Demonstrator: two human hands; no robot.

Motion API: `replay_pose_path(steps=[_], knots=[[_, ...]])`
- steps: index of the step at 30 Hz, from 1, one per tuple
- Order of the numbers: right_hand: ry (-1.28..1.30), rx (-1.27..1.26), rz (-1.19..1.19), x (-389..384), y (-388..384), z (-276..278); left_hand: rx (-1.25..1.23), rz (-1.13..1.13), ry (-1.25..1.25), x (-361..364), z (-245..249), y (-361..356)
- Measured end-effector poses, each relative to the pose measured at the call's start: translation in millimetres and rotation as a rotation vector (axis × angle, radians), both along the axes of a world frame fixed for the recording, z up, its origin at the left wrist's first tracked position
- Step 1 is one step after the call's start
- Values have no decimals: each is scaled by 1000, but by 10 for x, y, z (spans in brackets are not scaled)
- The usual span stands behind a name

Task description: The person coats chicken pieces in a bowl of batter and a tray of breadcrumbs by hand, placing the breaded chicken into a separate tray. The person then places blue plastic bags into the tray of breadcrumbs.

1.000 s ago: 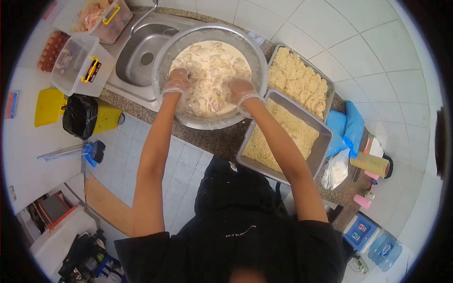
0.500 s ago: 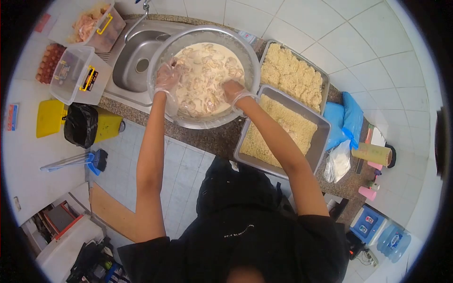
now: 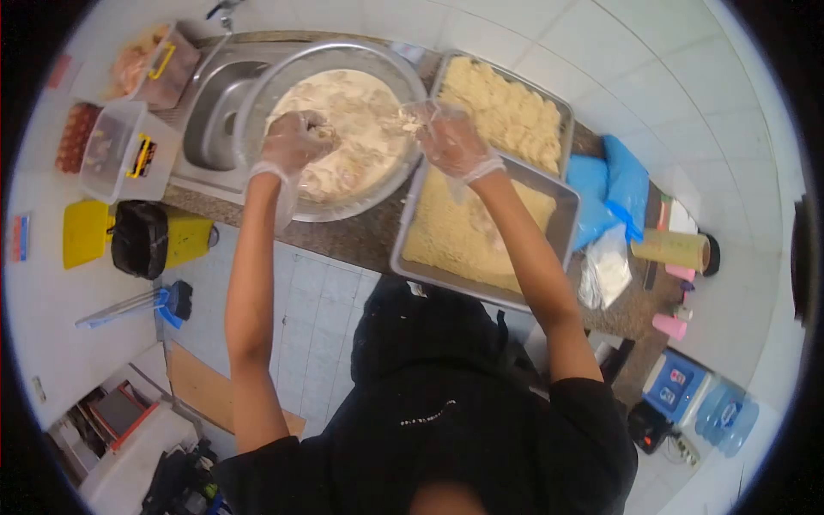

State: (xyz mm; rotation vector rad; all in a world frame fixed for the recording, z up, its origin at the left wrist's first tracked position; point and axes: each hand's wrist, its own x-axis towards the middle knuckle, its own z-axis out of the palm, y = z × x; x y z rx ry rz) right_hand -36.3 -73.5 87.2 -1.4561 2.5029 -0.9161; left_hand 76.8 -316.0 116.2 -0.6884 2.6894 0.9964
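A large metal bowl (image 3: 364, 202) holds chicken pieces in pale, creamy batter (image 3: 352, 99). My left hand (image 3: 294, 144), in a clear plastic glove, is over the bowl's left side with its fingers curled round a batter-coated chicken piece (image 3: 324, 132). At the right rim, my gloved right hand (image 3: 453, 144) is raised with its fingers closed on another dripping chicken piece (image 3: 410, 123), partly blurred. Below that hand stands a grey tray (image 3: 562, 225) of yellowish crumbs (image 3: 455, 232). Behind it, a second tray (image 3: 564, 124) is filled with crumb-coated pieces (image 3: 502, 107).
The sink (image 3: 209, 129) adjoins the bowl on the left, beside clear plastic boxes (image 3: 112, 159). Blue bags (image 3: 620, 189) and a roll of wrap (image 3: 674, 249) lie to the right. A yellow bin (image 3: 187, 243) stands on the floor at left.
Both hands have lifted out of the batter. My right hand has moved up to the bowl's right rim with a chicken piece. The whole view has shifted slightly.
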Motion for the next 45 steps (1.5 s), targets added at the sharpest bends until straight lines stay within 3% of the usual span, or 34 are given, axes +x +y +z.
replay_pose_path(steps=[2, 4, 5, 8, 10, 11, 13, 14, 16, 18, 20, 22, 23, 24, 25, 26, 27, 28, 29, 30, 31, 32, 33, 34, 35, 37, 38, 39, 42, 43, 45], knots=[[54, -53, 0, 59, 505, 290, -4, -121, 123, 77, 168, 405], [28, 318, 30, 110, 1011, 542, -20, -226, 251, 172, 215, 806], [24, 319, 17, 143, 1263, 523, 21, -280, 237, 203, 238, 1021], [237, 119, 41, 175, 1890, 151, -9, -438, 117, 45, -14, 1520], [119, 354, -36, 90, 2177, -304, -39, -567, -37, -133, -402, 1817], [111, 353, -51, -25, 2257, -550, -3, -606, -89, -296, -610, 1938], [-162, 673, -176, -252, 2358, -961, 109, -617, -274, -666, -1003, 2172], [-175, 670, -185, -175, 2419, -1015, 108, -628, -284, -663, -1250, 2239], [-245, 350, -434, -101, 2490, -1060, -10, -586, 42, -757, -1540, 2268], [-198, 373, -653, 222, 2631, -1361, -33, -342, 73, -494, -1603, 2312], [-150, 434, -710, 791, 2758, -1654, -292, -278, -341, -5, -1992, 2409], [-569, 794, -526, 955, 2589, -1452, -425, -1360, -863, 44, -1854, 2613], [-577, 797, -518, 1100, 2630, -1694, -255, -1260, -691, 206, -2103, 2646], [-473, 542, -378, 1301, 2681, -2106, -93, -1151, -522, 398, -2352, 2668], [-360, 286, -240, 1403, 2705, -2337, -90, -1148, -527, 517, -2327, 2738], [-359, 287, -238, 1357, 2621, -2163, 34, -864, -419, 604, -2287, 2869], [-760, 235, -483, 1220, 2454, -1788, 149, -579, -302, 590, -2259, 2931], [-1159, 169, -724, 1106, 2348, -1577, 149, -576, -292, 474, -2069, 2891], [-1155, 168, -727, 1031, 2318, -1621, 321, -349, -336, 342, -1725, 2824], [-535, 217, -509, 941, 2285, -1711, 490, -117, -382, 285, -1546, 2771], [72, 248, -270, 875, 2249, -1778, 107, -403, -325, 238, -1777, 2710], [-259, 329, -478, 730, 1993, -1347, -280, -678, -255, 135, -2022, 2648], [-581, 401, -679, 522, 1669, -903, -165, -417, -97, -102, -2000, 2668], [-580, 404, -676, 447, 1542, -1103, -49, -154, 56, -266, -1958, 2697], [-632, 428, -616, 428, 1462, -1440, -46, -150, 49, -256, -2032, 2651], [-676, 448, -562, 508, 1474, -1670, -331, -716, 104, -299, -2152, 2497], [-430, 539, -432, 650, 1585, -1671, -486, -873, -93, -255, -2158, 2450], [-189, 623, -296, 735, 1652, -1683, -485, -868, -90, -350, -2157, 2422], [-99, 666, -372, 597, 1601, -1785, -283, -803, -263, -457, -2007, 2463], [-123, 674, -373, 649, 1600, -1701, -271, -815, -282, -372, -2110, 2468], [-230, 901, -135, 365, 1605, -1546, -354, -801, -264, -573, -2331, 2468]])
